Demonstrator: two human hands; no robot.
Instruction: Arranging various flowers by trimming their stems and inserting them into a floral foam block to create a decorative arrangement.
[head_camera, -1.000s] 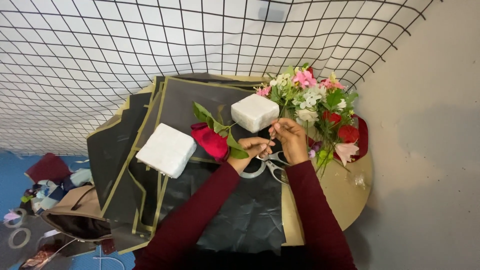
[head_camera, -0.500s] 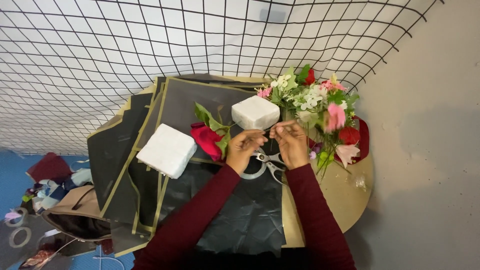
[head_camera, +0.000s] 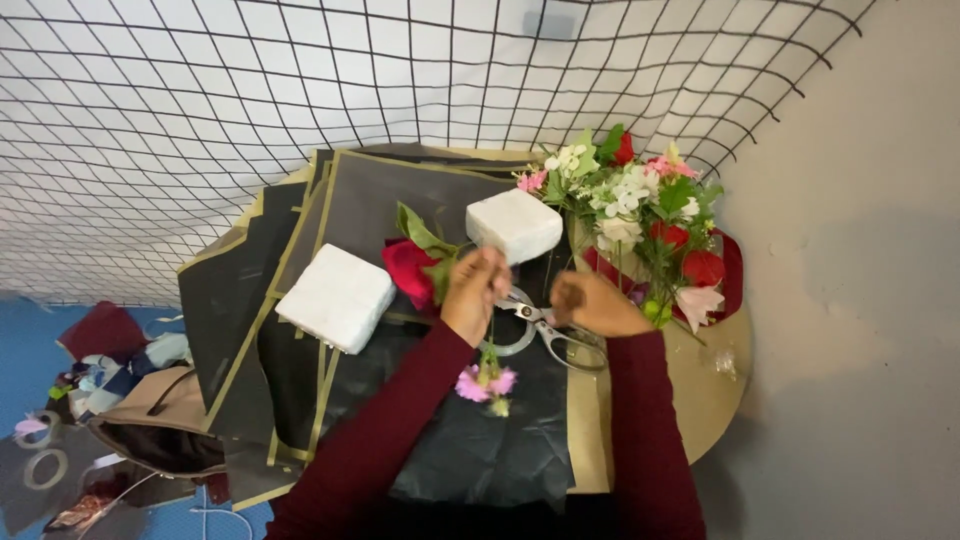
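Pink carnation (head_camera: 486, 382) hangs head-down below the left hand (head_camera: 474, 292), its thin green stem running up into the closed fingers, so the long axis stands nearly upright and points toward the person at the bloom end. That hand is clamped on the stem just above the scissors (head_camera: 545, 330), which lie flat on the black paper (head_camera: 460, 440) with their blades aimed toward the tabletop's (head_camera: 712, 400) right edge. The right hand (head_camera: 592, 304) sits just beside the left, a small gap between them, fingers curled; whether it pinches the upper end of the stem or only rests near the scissors I cannot tell. It is the nearer hand to the scissor handles and to the bunch of flowers (head_camera: 640, 215) at the far right edge. A red rose (head_camera: 410, 270) lies just left of the left hand, touching or nearly touching it, with its leaves pointing away toward the netting. Two white foam blocks flank the hands: one (head_camera: 513, 224) just beyond them, toward the far edge, and another (head_camera: 337, 297) well to the left, on the black sheets near the left edge. So the carnation lies on the near side of the hands, the foam on the far side.
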